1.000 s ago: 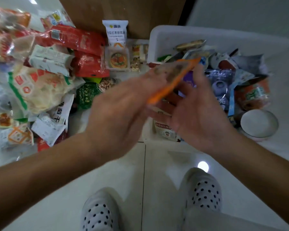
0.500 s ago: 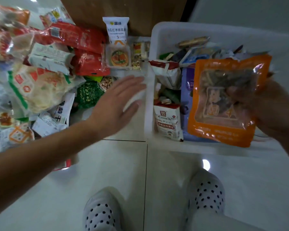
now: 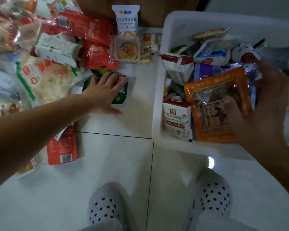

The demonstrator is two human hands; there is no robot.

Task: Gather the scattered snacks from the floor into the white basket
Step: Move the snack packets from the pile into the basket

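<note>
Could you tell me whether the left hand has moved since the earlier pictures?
Yes: the left hand has moved leftward, away from the white basket, onto a green packet.

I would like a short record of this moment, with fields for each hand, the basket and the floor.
left hand: fingers spread, resting on a green packet on the floor
right hand: grips an orange packet, thumb on its front
orange packet: held over the near side of the white basket
white basket: holds piled snacks
floor: scattered snacks lie left of the basket
</note>
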